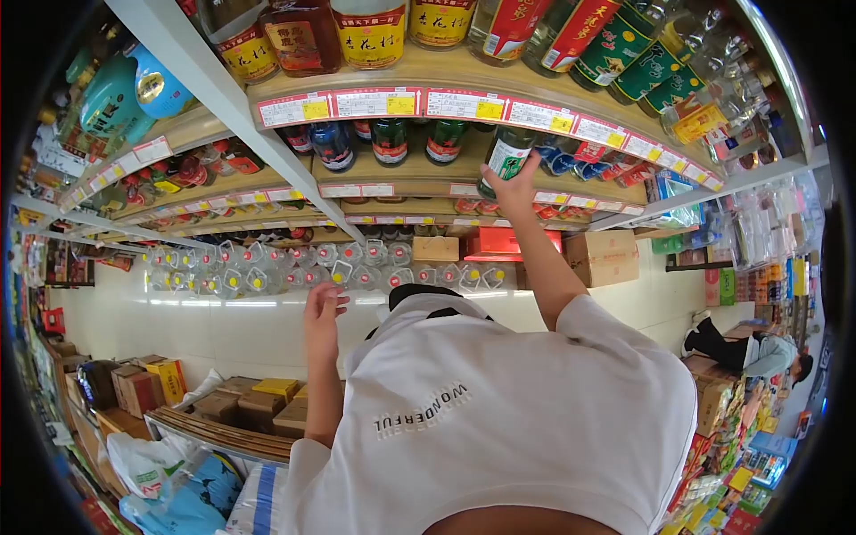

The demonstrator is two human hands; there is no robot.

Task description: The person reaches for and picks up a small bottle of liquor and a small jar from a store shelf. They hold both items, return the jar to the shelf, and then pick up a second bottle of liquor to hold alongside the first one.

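My right hand (pixel 512 181) reaches to the second shelf and grips a glass bottle (pixel 510 152) with a white and green label. The bottle stands at the shelf's front, beside dark green bottles (pixel 444 140) with red labels. Whether its base touches the shelf cannot be made out. My left hand (pixel 325 303) hangs in the air in front of the lower shelves, its fingers loosely bent and nothing in them. Nearest to it are several large clear jugs (pixel 344 273) on the floor.
Bottles with yellow labels (pixel 369 34) line the upper shelf above a price-tag strip (pixel 374 102). A red box (pixel 513 242) and a cardboard carton (pixel 602 259) sit low on the right. Boxes (pixel 263 410) are behind on the left. Another person (pixel 749 348) is far right.
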